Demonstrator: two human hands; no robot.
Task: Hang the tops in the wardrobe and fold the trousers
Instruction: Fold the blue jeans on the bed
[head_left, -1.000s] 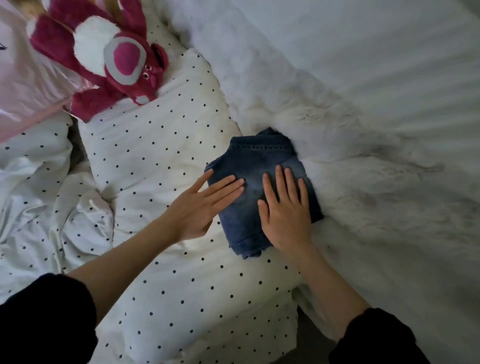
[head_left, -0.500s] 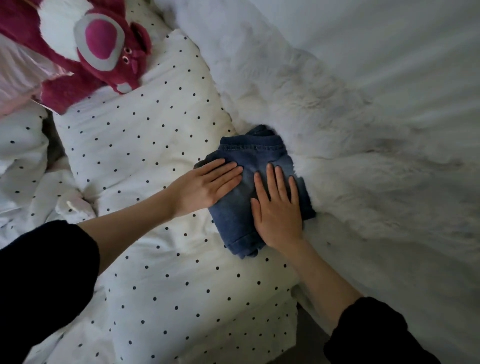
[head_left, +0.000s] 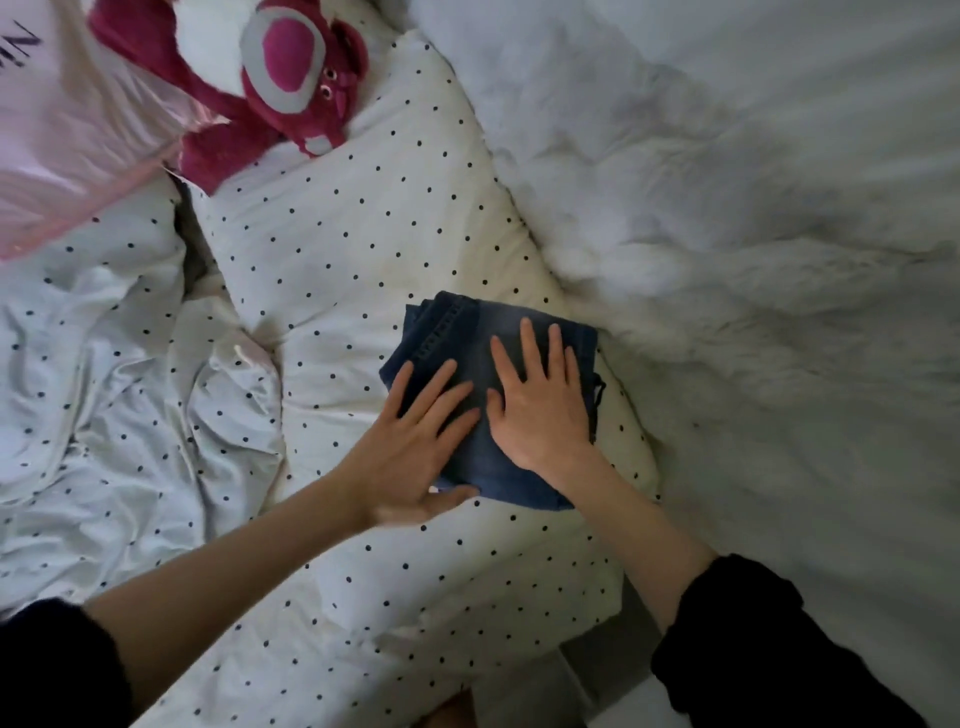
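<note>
While both hands press flat, the folded jeans (head_left: 467, 364) lie on the dotted pillow (head_left: 337, 249).
Left hand (head_left: 415, 441) and right hand (head_left: 540, 410) have fingers spread, pinching nothing; the denim looks thick, soft and springy, so I'd lift it from beneath both side edges.

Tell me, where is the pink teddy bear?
The pink teddy bear lies at the top left of the head view, above the dotted pillow, beside the pink bag.

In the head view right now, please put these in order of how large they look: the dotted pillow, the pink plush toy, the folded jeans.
1. dotted pillow, clearly the largest.
2. pink plush toy, partly cut off by the frame's top edge.
3. folded jeans, partly hidden under both hands.
The last two are close, so their order is unsure.
</note>
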